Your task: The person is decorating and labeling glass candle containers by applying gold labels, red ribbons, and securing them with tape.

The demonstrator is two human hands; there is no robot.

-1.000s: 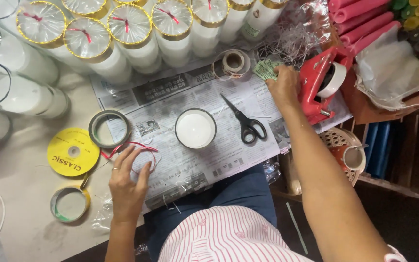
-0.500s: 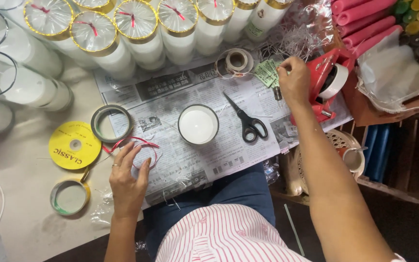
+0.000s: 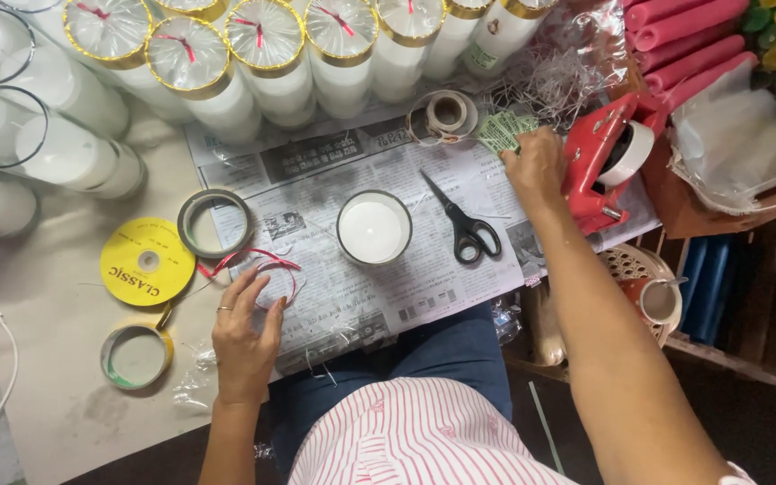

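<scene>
my right hand [image 3: 536, 164] is out at about one o'clock from the white candle in a glass [image 3: 374, 227], fingers curled down onto a small stack of green printed labels [image 3: 505, 133]; it touches them, but i cannot tell whether it has actually pinched one. the labels lie on the newspaper [image 3: 424, 278], with a roll of clear tape [image 3: 443, 115] just beside them at nine o'clock and a red tape dispenser [image 3: 599, 162] close by at three o'clock. my left hand [image 3: 246, 332] sits at about seven o'clock from the candle, fingers loosely spread, fingertips resting on a loop of red ribbon [image 3: 253, 263] on the paper; it grips nothing firmly. black scissors [image 3: 465, 224] lie shut at three o'clock from the candle, near but not touching it. at nine o'clock is a grey tape roll [image 3: 215, 223], and beyond it a yellow ribbon spool [image 3: 147, 261]. a gold-edged roll [image 3: 136, 356] lies at eight o'clock. wrapped tall candles with gold bands [image 3: 267, 54] stand in a row at twelve o'clock.
</scene>
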